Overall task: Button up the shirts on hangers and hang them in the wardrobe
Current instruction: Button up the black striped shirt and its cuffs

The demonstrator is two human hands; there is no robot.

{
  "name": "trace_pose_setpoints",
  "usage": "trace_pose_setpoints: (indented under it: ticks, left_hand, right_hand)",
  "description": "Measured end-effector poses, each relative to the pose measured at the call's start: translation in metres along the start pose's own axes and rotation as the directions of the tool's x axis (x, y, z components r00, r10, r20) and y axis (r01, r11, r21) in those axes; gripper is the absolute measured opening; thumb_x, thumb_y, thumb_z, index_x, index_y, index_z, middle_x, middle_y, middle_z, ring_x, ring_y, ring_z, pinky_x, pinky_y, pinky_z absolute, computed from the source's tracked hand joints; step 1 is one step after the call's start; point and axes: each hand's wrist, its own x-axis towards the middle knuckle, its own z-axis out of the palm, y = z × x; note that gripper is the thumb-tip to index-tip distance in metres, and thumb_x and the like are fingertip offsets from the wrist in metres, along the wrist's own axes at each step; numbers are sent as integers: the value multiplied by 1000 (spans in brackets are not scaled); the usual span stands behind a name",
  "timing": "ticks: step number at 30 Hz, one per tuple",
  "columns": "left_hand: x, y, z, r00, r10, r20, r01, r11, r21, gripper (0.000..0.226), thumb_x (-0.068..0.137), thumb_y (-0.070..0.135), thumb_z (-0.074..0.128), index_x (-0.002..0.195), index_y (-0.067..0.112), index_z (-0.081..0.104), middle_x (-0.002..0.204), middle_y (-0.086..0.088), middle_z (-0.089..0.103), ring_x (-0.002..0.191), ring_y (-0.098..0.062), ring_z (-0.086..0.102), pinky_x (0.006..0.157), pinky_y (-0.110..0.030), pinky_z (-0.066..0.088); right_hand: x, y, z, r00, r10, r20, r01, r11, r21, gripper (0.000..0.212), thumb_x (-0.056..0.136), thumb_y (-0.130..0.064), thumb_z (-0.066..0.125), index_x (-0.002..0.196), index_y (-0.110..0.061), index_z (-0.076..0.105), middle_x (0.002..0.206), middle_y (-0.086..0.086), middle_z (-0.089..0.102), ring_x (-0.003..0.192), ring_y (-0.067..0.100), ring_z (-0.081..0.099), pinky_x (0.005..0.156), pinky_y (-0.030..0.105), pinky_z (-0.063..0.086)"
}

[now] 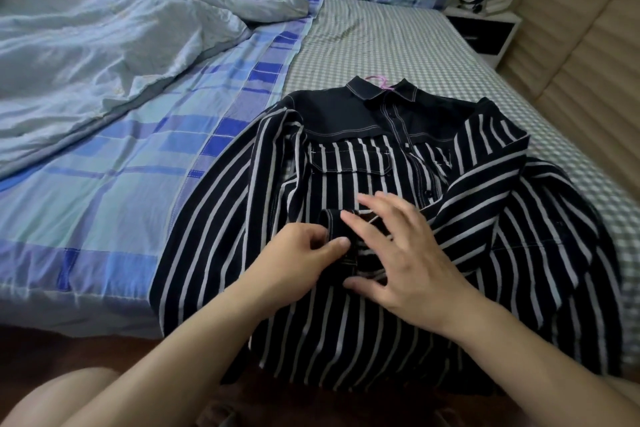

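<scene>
Head view: the left hand (304, 253) pinched a folded dark cuff of the striped shirt (346, 305) between thumb and curled fingers. Just beside it, the right hand (398, 253) hovered with fingers spread and relaxed, gripping nothing. Under both hands the shirt lay flat, front up, on the bed (398, 42). Beyond the fingertips a pink hanger (379, 81) hook showed at the collar. Far left lay a rumpled duvet (104, 45).
</scene>
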Motion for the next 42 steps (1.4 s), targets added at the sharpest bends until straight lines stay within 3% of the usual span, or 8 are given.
trace_pose_setpoints:
  ticks: [10, 14, 17, 20, 25, 32, 36, 42]
  left_hand:
    - [-32, -77, -89, 811, -37, -584, 222, 943, 248, 33, 95, 45, 62, 117, 21, 62, 112, -5, 63, 107, -28, 63, 93, -46, 50]
    - [-57, -101, -97, 791, -246, -560, 502, 785, 364, 59, 91, 63, 57, 111, 8, 56, 118, -19, 59, 116, -41, 56, 96, -50, 47]
    - [-68, -106, -103, 825, -311, -472, 514, 759, 399, 49, 92, 61, 57, 82, 14, 60, 105, -18, 65, 103, -40, 63, 83, -43, 49]
    - [-84, -87, -115, 868, -408, -281, 433, 901, 31, 34, 102, 37, 58, 90, 9, 72, 97, -18, 75, 96, -36, 71, 83, -39, 53]
    - [-106, -2, -138, 963, -260, -75, 168, 793, -586, 30, 104, 20, 53, 113, -4, 68, 105, -23, 73, 89, -32, 70, 76, -37, 55]
    - [-85, 80, -95, 994, -111, -22, 44, 557, -829, 40, 108, 19, 39, 136, -5, 55, 128, -24, 66, 111, -35, 67, 95, -49, 56]
    - [-71, 94, -59, 998, 9, -58, -57, 377, -924, 35, 108, 19, 43, 133, -2, 56, 127, -16, 69, 110, -29, 70, 94, -47, 58]
    - [-28, 109, -30, 960, 191, -204, -249, 916, -314, 55, 98, 14, 65, 146, 31, 44, 143, 4, 53, 119, -15, 63, 96, -31, 53]
  right_hand:
    - [44, 30, -31, 1000, 10, -5, -11, 946, -323, 20, 100, -14, 54, 119, -16, 54, 92, -1, 54, 70, 23, 61, 54, 34, 46]
    - [58, 39, -43, 964, 239, -118, -259, 946, -195, 42, 103, -41, 40, 133, -16, 55, 113, 3, 58, 105, 28, 58, 85, 43, 52]
    - [44, 22, -28, 914, 239, 328, -185, 964, -188, 71, 99, -65, 31, 160, -33, 18, 163, 2, 23, 148, 24, 22, 122, 44, 24]
    - [31, 17, -22, 841, 247, 481, -112, 950, -292, 83, 95, -73, 35, 160, -39, -6, 169, -3, -13, 156, 21, -7, 126, 49, -3]
    - [44, -19, -58, 914, 281, 294, -304, 952, 34, 67, 97, -61, 48, 157, -38, 28, 165, -4, 25, 153, 17, 16, 126, 43, 9]
    - [29, -94, -97, 735, 155, 661, -624, -227, 748, 52, 96, -53, 56, 135, -19, 63, 131, 5, 69, 123, 24, 64, 112, 46, 44]
    - [18, -58, -139, 765, 302, 568, -516, -241, 822, 28, 99, -9, 56, 122, 4, 63, 103, 19, 75, 89, 28, 74, 84, 41, 62]
    - [15, 54, -222, 589, 739, 327, -313, -164, 935, 15, 97, -18, 62, 104, -6, 68, 78, 9, 71, 58, 16, 70, 50, 27, 58]
